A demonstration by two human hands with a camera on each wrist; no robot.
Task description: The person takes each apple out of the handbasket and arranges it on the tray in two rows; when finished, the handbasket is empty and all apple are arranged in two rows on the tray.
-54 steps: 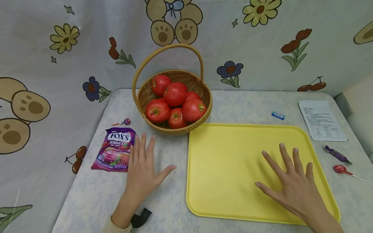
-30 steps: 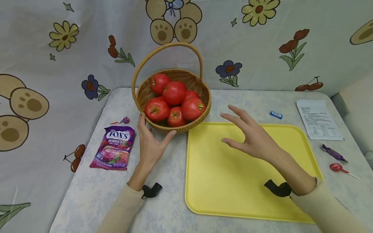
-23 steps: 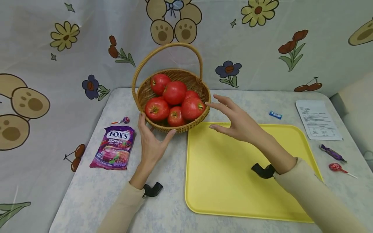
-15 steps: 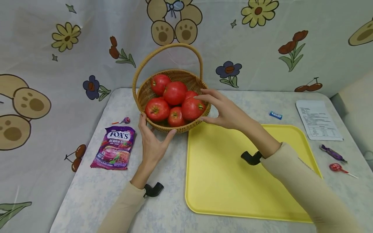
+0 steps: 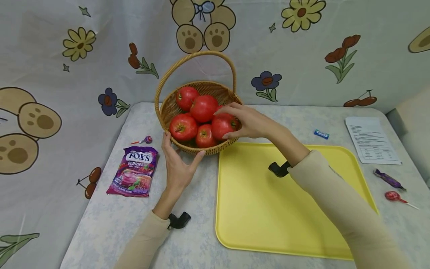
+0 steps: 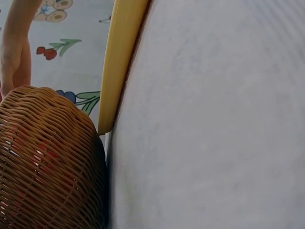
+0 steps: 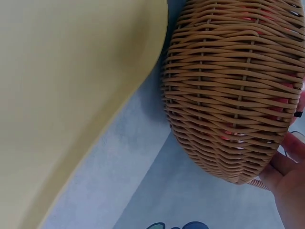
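A wicker basket [image 5: 193, 148] with an arched handle holds several red apples [image 5: 203, 108]. My right hand [image 5: 253, 121] reaches over the basket's right rim and grips the rightmost apple [image 5: 221, 128], fingers over its top and thumb at its front. My left hand [image 5: 178, 172] touches the basket's front left side, thumb and forefinger spread apart; its other fingers are partly hidden. In the right wrist view the woven wall [image 7: 233, 95] fills the right side, with part of my right hand [image 7: 290, 181] at its rim. The left wrist view shows the basket [image 6: 47, 162] close up.
A yellow tray [image 5: 268, 209] lies right of the basket. A purple candy bag [image 5: 135, 172] and a lollipop [image 5: 147, 139] lie at left. At right are a small blue candy [image 5: 321, 134], a printed sheet [image 5: 372, 140], a purple-wrapped candy [image 5: 389, 179] and a red lollipop [image 5: 392, 195].
Both hands have moved from the table and tray area to the basket. The left stopped at its front left side; the right moved left over the rim and took hold of the rightmost apple.
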